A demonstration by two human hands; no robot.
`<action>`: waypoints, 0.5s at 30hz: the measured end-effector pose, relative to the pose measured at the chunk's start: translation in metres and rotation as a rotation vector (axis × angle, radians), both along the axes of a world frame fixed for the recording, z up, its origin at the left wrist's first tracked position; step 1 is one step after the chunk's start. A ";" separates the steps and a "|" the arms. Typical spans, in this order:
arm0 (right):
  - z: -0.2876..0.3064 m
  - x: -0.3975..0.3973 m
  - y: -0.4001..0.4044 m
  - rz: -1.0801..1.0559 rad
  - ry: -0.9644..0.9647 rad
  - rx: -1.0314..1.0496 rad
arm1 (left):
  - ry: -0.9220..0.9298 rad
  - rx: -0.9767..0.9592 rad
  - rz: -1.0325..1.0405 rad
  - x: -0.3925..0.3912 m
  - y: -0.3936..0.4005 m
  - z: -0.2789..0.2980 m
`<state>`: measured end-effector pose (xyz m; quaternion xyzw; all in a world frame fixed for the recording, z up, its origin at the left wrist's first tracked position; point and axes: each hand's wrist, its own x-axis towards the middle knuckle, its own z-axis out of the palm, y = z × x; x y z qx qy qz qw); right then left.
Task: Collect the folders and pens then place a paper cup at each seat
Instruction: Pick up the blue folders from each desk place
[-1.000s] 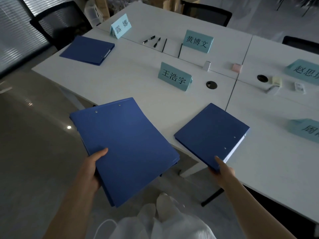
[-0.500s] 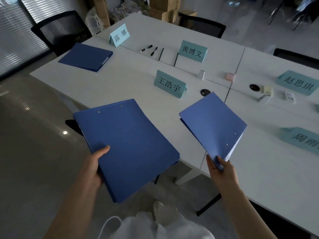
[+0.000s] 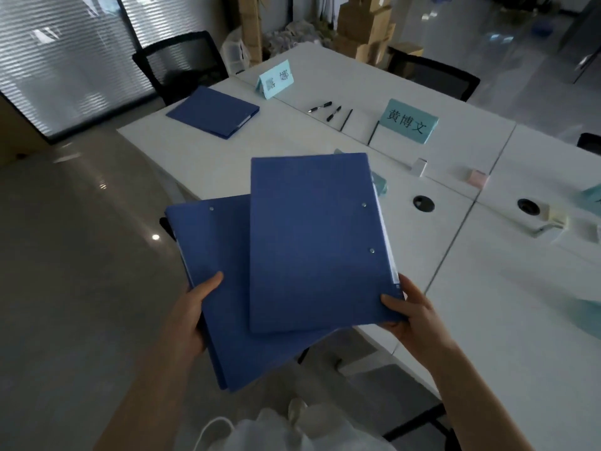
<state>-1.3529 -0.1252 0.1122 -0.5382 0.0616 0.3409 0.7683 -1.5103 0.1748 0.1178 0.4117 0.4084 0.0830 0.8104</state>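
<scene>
My left hand (image 3: 192, 314) grips a stack of blue folders (image 3: 214, 288) by its near left edge, thumb on top. My right hand (image 3: 409, 315) pinches the near right corner of another blue folder (image 3: 312, 242), which lies partly over the stack, above the table's front edge. A third blue folder (image 3: 213, 111) lies flat at the table's far left corner. Two black pens (image 3: 327, 109) and two thin dark pens (image 3: 357, 126) lie near the middle seam of the white table (image 3: 507, 320). No paper cup shows.
Teal name cards (image 3: 409, 120) (image 3: 276, 79) stand on the table, one partly hidden behind the held folder. Black chairs (image 3: 182, 65) (image 3: 432, 76) stand at the far side. Small boxes (image 3: 478, 177), two cable holes (image 3: 423, 203) and cardboard boxes (image 3: 364, 24) are farther back.
My right hand lifted the folder off the table edge and swung it left, over the stack in my left hand. My view moved closer to the table.
</scene>
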 end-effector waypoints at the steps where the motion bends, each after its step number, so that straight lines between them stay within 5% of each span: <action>1: 0.002 0.002 0.008 0.059 -0.026 -0.035 | 0.002 0.002 0.029 -0.005 0.003 -0.001; 15: 0.004 -0.012 0.212 0.769 -0.193 -0.222 | 0.060 -0.066 0.439 -0.112 0.091 -0.012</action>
